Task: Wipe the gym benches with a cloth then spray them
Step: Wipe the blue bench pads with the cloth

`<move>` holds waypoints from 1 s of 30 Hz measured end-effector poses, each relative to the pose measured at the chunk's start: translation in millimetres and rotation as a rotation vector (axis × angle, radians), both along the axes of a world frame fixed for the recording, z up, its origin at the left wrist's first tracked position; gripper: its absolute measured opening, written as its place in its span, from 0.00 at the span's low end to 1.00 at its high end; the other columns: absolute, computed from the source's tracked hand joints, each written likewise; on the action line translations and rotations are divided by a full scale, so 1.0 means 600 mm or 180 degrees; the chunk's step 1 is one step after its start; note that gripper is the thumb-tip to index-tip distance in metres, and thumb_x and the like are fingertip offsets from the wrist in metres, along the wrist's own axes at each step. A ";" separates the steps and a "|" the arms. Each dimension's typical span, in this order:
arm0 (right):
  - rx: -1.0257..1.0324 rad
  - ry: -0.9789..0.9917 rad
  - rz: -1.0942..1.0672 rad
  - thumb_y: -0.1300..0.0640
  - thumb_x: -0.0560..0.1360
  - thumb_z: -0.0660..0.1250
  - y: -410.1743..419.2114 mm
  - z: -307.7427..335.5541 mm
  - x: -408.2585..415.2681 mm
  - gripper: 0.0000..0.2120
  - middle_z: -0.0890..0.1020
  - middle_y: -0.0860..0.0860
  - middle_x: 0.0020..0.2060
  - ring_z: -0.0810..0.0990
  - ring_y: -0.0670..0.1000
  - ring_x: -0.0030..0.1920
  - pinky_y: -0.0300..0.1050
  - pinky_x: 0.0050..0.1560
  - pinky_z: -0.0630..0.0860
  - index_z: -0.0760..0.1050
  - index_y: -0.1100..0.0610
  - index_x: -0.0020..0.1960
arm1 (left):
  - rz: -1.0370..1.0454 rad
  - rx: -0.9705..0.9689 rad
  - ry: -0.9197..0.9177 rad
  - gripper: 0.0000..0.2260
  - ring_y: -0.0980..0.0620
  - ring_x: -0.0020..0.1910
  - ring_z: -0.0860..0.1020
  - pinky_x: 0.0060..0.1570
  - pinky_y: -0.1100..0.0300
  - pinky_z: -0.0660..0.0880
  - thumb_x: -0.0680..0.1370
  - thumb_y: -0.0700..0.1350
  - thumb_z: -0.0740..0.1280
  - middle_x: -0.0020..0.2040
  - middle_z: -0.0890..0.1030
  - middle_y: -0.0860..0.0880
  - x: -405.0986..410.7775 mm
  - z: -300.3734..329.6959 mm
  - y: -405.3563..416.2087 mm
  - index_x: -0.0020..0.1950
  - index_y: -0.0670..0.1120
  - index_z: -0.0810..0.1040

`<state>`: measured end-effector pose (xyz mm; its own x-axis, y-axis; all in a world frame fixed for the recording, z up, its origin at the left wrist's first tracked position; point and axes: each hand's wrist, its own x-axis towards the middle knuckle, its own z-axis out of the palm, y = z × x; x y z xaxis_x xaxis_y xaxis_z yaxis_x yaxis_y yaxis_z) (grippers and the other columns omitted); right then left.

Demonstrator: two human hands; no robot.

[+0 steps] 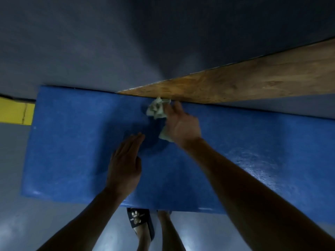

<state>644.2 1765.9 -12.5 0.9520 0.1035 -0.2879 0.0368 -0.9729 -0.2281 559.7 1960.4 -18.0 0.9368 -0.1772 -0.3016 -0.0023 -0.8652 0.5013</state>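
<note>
On the blue surface (72, 142), the right hand (183, 125) grips a crumpled pale cloth (157, 108) near its far edge, while the left hand (125, 162) lies flat, fingers straight.

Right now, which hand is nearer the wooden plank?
Right. The right hand holds the cloth just below the wooden plank; the left hand rests flat lower on the blue bench.

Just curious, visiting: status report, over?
Right hand grips crumpled pale green cloth at blue padded bench's far edge. Left hand flat on bench. Nothing in the way.
</note>
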 end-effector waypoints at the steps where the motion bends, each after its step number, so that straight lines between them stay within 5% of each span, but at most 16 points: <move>1: -0.0025 -0.0034 -0.0065 0.50 0.72 0.65 -0.039 0.001 -0.003 0.25 0.72 0.55 0.63 0.81 0.59 0.41 0.45 0.35 0.65 0.68 0.52 0.68 | -0.0003 -0.0013 -0.0021 0.28 0.53 0.74 0.63 0.71 0.61 0.55 0.74 0.38 0.56 0.75 0.67 0.53 0.001 0.001 -0.001 0.75 0.50 0.65; 7: -0.0508 -0.0105 -0.1226 0.55 0.74 0.59 -0.248 -0.001 -0.064 0.17 0.71 0.61 0.59 0.78 0.68 0.37 0.50 0.35 0.66 0.71 0.56 0.62 | -0.0028 0.0014 -0.0128 0.27 0.49 0.73 0.65 0.70 0.55 0.60 0.75 0.35 0.59 0.74 0.69 0.50 0.012 0.003 0.006 0.75 0.48 0.67; 12: -0.0198 -0.0160 -0.1894 0.58 0.77 0.60 -0.118 -0.023 -0.059 0.16 0.72 0.61 0.60 0.80 0.66 0.41 0.49 0.36 0.65 0.70 0.57 0.65 | 0.0023 0.0003 -0.0154 0.28 0.49 0.73 0.66 0.70 0.53 0.62 0.73 0.40 0.54 0.73 0.69 0.50 0.015 0.006 0.017 0.74 0.48 0.67; 17: 0.0364 -0.0174 -0.0699 0.59 0.76 0.63 0.066 -0.020 -0.028 0.15 0.74 0.58 0.59 0.80 0.59 0.38 0.45 0.32 0.67 0.71 0.57 0.62 | -0.0004 0.0090 -0.0126 0.28 0.50 0.73 0.66 0.68 0.55 0.61 0.73 0.38 0.56 0.74 0.69 0.51 0.014 0.012 0.022 0.74 0.48 0.67; 21: 0.0114 -0.0210 0.0091 0.54 0.70 0.71 -0.012 -0.013 -0.013 0.23 0.76 0.54 0.52 0.80 0.56 0.32 0.43 0.27 0.68 0.73 0.53 0.64 | -0.0009 0.0168 -0.0152 0.28 0.50 0.71 0.67 0.66 0.58 0.61 0.72 0.40 0.55 0.73 0.70 0.51 0.019 0.020 0.021 0.73 0.48 0.69; 24: -0.0130 -0.0138 -0.0391 0.52 0.76 0.65 -0.135 -0.007 -0.030 0.17 0.74 0.53 0.58 0.81 0.60 0.38 0.48 0.33 0.75 0.72 0.52 0.65 | -0.0010 0.0156 -0.0156 0.28 0.50 0.71 0.67 0.65 0.59 0.61 0.73 0.41 0.54 0.72 0.71 0.51 0.024 0.023 0.024 0.73 0.48 0.69; 30: -0.0301 -0.0099 -0.1685 0.58 0.75 0.61 -0.153 0.000 -0.063 0.13 0.72 0.59 0.52 0.78 0.66 0.39 0.49 0.35 0.65 0.71 0.58 0.59 | -0.0011 0.0064 -0.0056 0.29 0.50 0.73 0.66 0.70 0.54 0.60 0.73 0.43 0.52 0.74 0.69 0.52 0.025 0.002 0.042 0.74 0.49 0.68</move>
<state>606.5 1674.1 -12.6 0.8753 -0.4178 -0.2434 -0.4588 -0.8765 -0.1454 574.6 1985.6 -16.5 0.9414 -0.1745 -0.2885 -0.0139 -0.8751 0.4838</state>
